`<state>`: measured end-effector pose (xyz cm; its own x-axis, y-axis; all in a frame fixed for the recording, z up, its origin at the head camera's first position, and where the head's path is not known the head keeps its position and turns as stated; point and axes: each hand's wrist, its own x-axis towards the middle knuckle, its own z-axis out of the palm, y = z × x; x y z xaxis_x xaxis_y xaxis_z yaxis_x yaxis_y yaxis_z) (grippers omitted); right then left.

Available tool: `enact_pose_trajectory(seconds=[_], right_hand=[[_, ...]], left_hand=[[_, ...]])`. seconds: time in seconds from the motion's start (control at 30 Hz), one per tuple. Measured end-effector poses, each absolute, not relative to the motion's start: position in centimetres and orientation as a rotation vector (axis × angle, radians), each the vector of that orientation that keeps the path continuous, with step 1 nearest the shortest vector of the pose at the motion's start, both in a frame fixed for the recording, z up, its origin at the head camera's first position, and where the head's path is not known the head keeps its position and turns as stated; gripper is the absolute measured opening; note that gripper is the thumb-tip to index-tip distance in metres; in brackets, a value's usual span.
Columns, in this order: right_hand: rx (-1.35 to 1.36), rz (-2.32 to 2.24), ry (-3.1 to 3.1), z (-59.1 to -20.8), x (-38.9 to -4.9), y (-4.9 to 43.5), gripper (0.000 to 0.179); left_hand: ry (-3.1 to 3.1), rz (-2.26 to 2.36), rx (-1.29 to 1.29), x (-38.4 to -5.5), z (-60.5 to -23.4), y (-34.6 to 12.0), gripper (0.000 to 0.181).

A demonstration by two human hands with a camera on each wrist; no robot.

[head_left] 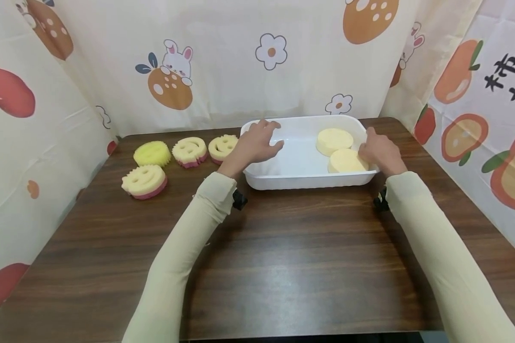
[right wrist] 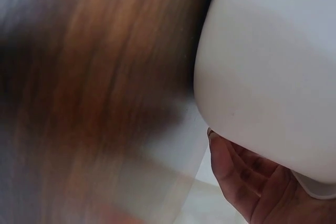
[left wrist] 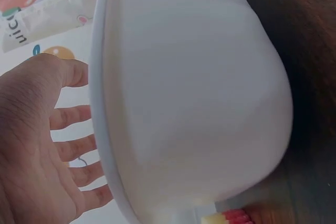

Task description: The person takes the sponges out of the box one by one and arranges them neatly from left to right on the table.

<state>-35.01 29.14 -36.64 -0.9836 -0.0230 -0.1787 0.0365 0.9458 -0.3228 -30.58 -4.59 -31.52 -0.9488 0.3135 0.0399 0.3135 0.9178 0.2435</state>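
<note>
A white plastic tray (head_left: 300, 183) stands at the back of the table, with two pale yellow round sponges (head_left: 334, 141) in its right part; the nearer one overlaps the other in view. My left hand (head_left: 257, 144) is over the tray's left end, fingers spread and holding nothing; in the left wrist view those fingers (left wrist: 73, 150) show beyond the rim. At the opposite end, my right hand (head_left: 381, 151) grips the tray's edge. From the right wrist view, its curled fingers (right wrist: 226, 163) lie against the tray's outer end wall.
Left of the tray lie several round sponges: a bright yellow one (head_left: 152, 153) and smiley-faced ones (head_left: 144, 180) with pink undersides. One smiley sponge (head_left: 222, 146) sits close to the tray's left end. Printed curtains (head_left: 223, 62) hang behind and beside the brown table (head_left: 292, 267).
</note>
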Motion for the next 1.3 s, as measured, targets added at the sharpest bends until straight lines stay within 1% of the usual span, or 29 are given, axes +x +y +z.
enact_pose_trajectory(seconds=[0.47, 0.7, 1.3], right_hand=[[0.023, -0.496, 2.929, -37.0, -35.2, 28.8, 0.066], [0.072, -0.527, 2.908, -36.7, -35.1, 28.9, 0.069], [0.072, -0.521, 2.915, -36.4, -34.8, 28.8, 0.066]], left_hand=[[-3.109, -0.328, -0.503, -32.1, -31.9, -3.6, 0.056], [-3.108, -0.333, -0.533, -33.1, -31.3, -2.8, 0.057], [-3.142, -0.276, -0.543, -33.9, -30.7, -1.4, 0.059]])
